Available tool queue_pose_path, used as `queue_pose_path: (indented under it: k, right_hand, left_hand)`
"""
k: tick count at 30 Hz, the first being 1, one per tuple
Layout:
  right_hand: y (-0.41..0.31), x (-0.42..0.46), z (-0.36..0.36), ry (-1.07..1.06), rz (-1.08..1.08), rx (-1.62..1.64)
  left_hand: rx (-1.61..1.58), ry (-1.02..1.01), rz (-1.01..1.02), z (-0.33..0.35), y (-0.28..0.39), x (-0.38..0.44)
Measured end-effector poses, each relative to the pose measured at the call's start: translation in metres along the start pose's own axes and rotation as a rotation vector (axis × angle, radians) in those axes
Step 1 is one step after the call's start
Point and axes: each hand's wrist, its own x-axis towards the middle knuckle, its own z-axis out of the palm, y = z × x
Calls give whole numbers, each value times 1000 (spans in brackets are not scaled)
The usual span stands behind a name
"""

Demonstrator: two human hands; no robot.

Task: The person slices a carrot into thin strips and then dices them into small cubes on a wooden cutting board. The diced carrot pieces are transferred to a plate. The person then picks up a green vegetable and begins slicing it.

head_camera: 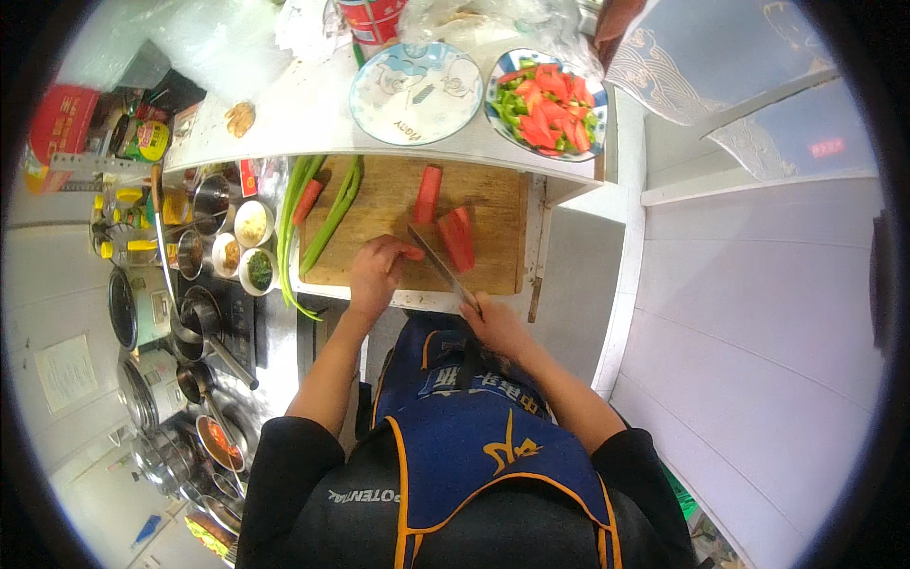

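Note:
My right hand point(494, 323) grips the handle of a kitchen knife point(446, 269), its blade slanting up and left over the near part of a wooden cutting board point(387, 188). In my left hand point(377, 274) is a small orange-red piece of carrot point(410, 252), just left of the blade. Cut carrot pieces point(456, 238) lie right of the knife, and a longer carrot chunk point(428, 194) sits above the blade tip. At the board's left are another carrot piece point(308, 202) and green celery-like stalks point(333, 224), some hanging past the near edge.
On the shelf beyond the board stand an empty patterned plate point(417, 92) and a plate of sliced red and green vegetables point(547, 110), with a ginger piece point(240, 119) further left. Small bowls of seasonings point(254, 222), pots point(199, 313) and a ladle crowd the left counter. A wall is at right.

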Motion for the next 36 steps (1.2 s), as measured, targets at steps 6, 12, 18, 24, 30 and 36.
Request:
queue_pose_path:
  k: [6,12,18,24,30,36]
  right_hand:
    - [-7,14,-9,135,61,19]
    - [-3,2,-7,14,-27,-145]
    - [13,-3,-5,64,78,-189]
    - [26,21,-30,186,74,-227]
    - [6,5,-22,-35,72,-222]
    - [10,3,-13,21,-20,-111]
  left_hand:
    - [104,-55,73,32,-36,-52]
    - [74,-16,-70,32,-37,-66]
    - [37,-14,-78,58,-49,-53]
    - [146,-7,7,69,-39,-22]
    - [61,-3,-56,76,-49,-37]
    - [170,78,-20,63,-18,-38]
